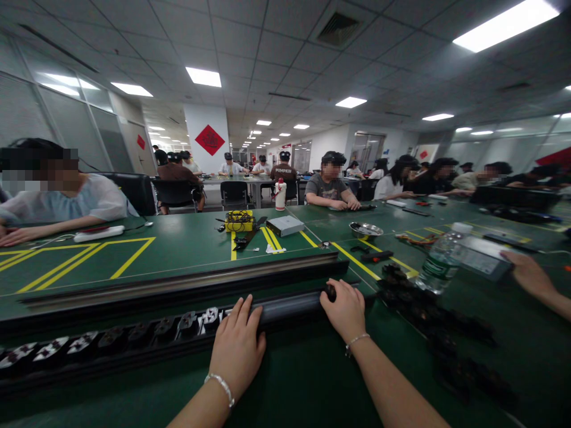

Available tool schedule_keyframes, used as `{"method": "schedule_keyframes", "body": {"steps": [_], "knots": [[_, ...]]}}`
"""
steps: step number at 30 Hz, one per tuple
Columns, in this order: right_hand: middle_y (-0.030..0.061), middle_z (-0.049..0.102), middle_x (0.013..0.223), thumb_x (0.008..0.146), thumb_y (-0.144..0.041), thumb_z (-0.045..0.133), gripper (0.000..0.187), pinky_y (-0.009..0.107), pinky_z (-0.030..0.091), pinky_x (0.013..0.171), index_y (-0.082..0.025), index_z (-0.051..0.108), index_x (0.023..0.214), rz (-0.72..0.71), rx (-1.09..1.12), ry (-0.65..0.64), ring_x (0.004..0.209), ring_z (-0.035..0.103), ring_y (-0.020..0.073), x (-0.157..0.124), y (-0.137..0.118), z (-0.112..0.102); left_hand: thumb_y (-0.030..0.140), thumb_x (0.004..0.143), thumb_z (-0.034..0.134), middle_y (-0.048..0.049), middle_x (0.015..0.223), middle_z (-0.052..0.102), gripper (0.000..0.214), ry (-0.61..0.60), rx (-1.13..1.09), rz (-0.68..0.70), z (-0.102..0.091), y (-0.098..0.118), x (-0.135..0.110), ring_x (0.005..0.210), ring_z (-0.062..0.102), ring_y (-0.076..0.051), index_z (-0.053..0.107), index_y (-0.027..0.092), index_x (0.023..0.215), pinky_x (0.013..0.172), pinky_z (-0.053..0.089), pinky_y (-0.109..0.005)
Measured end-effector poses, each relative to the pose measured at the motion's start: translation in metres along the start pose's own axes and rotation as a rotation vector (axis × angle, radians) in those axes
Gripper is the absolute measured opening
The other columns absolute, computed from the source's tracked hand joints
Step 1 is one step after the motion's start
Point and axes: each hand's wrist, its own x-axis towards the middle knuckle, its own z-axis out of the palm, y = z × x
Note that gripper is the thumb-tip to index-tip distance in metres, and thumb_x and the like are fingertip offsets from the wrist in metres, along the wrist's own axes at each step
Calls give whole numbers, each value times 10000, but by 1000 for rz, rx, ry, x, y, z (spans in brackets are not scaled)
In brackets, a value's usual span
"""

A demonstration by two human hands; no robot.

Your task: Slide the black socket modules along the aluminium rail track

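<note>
Lower left: black-and-silver modules (111, 340) sit in a row in a long dark rail (289, 306), which runs past centre. Lower centre: left hand (238, 339) lies across the rail, palm down, fingers extended, unclenched. Just right of centre: right hand (345, 312) grips a small dark piece (331, 292) near the rail's right end. Lower right: black parts (414, 303) lie strung out; water bottle (444, 261) beside them. Right edge: another person's hand (530, 270) at a grey box (484, 260).

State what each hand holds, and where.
The right hand appears to hold a small black piece by its right side; the left hand lies on the rail.
</note>
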Motion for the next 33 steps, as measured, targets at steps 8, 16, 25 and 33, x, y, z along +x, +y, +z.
{"method": "schedule_keyframes", "body": {"steps": [8,16,25,33], "knots": [[64,571,1158,726,-347,466,336,420,166,1013,-186,579,999,13,-8,50,1158,421,229,-1,0,-1,216,762,438,-29,1390,367,414,6,-1,2,1,-1,0,1283,296,-220,499,268,1169,989,305,-401],[60,571,1154,738,-366,448,320,445,149,1018,-197,584,974,21,-3,23,1161,413,233,0,3,-2,208,753,437,-25,1386,374,415,8,1,2,0,-1,-1,1281,298,-219,505,265,1158,986,309,-403],[54,568,1152,738,-361,446,326,432,147,1021,-200,586,984,33,1,-10,1162,410,225,1,2,-4,192,752,429,-30,1390,367,417,-1,0,-4,-1,0,-1,1280,299,-221,510,257,1156,996,296,-415],[64,576,1134,735,-338,452,321,425,170,1016,-193,590,986,21,9,10,1143,428,227,2,4,-5,191,753,430,-34,1386,372,403,12,3,7,0,0,-1,1280,301,-218,512,254,1143,989,304,-399]]}}
